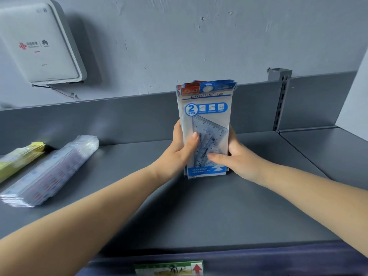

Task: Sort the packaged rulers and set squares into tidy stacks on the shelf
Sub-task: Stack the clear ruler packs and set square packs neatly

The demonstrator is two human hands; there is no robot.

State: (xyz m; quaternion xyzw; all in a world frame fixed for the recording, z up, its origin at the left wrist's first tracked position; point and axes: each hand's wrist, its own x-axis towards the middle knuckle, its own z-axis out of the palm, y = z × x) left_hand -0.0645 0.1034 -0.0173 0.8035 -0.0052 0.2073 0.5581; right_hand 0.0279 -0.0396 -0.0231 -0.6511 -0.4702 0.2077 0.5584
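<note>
Grey metal shelf (199,206) is seen against a grey wall, with a white wall-mounted box (39,42) at upper left. A bundle of set-square packs (206,128) is held upright near the shelf's middle, bottom edge at or just above the surface; contact cannot be confirmed. It is clamped from both sides: left hand (179,150) is wrapped round the left edge with thumb laid across the front, right hand (235,158) is curled round the right edge with thumb pressed on the front face. Pack tops look slightly uneven, so squaring-up is judged to be in progress. Two stacks are already laid flat at far left: clear ruler packs (51,172) and, just beside them and partly cut off by the frame, yellow-green packs (18,160). Both look fairly tidy, though blurred. Task is judged well along: two groups placed, third in hand. Left to do: bundle to be aligned and laid down. Unsorted stock is not seen.
</note>
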